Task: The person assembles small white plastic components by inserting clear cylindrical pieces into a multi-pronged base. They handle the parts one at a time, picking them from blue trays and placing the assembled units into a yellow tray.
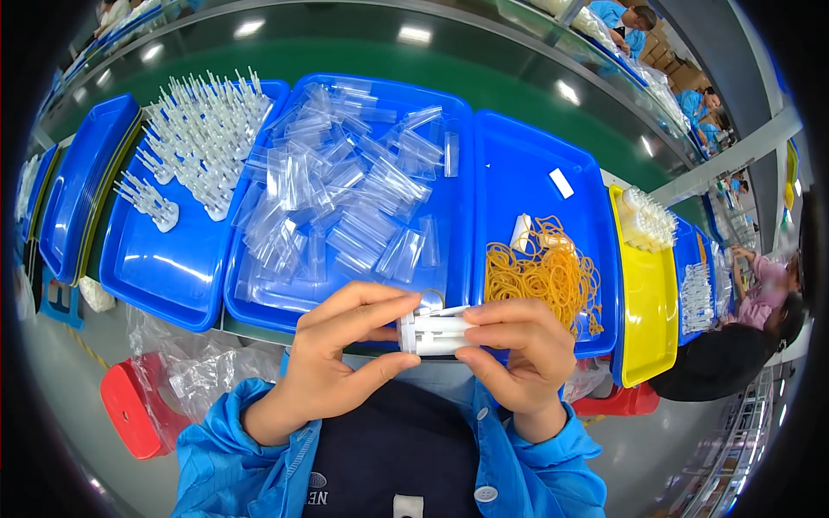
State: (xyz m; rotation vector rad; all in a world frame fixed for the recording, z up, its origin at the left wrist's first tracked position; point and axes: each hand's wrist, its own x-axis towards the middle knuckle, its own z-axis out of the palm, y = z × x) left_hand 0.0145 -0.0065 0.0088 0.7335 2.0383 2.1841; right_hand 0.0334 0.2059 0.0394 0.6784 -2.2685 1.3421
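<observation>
Close to my body, in front of the trays, I hold a small bundle of white plastic tubes (442, 335) lying sideways. My left hand (338, 347) grips its round, flat end between thumb and fingers. The fingertips of my right hand (525, 352) pinch the other end. Behind my hands, a blue tray (363, 304) holds many loose clear plastic sleeves (371, 194). Tan rubber bands (537, 274) lie heaped just beyond my right hand in another blue tray (553, 142). A white tube (520, 233) sits among them, and a white piece (561, 183) lies farther back.
A blue tray (164, 272) at left carries upright white spiked parts (207, 138); stacked blue trays (82, 203) stand beyond. On the right, a yellow tray (648, 319) holds white tubes (646, 220). Red stools (129, 410) flank me. Co-workers (622, 22) sit across and to the right.
</observation>
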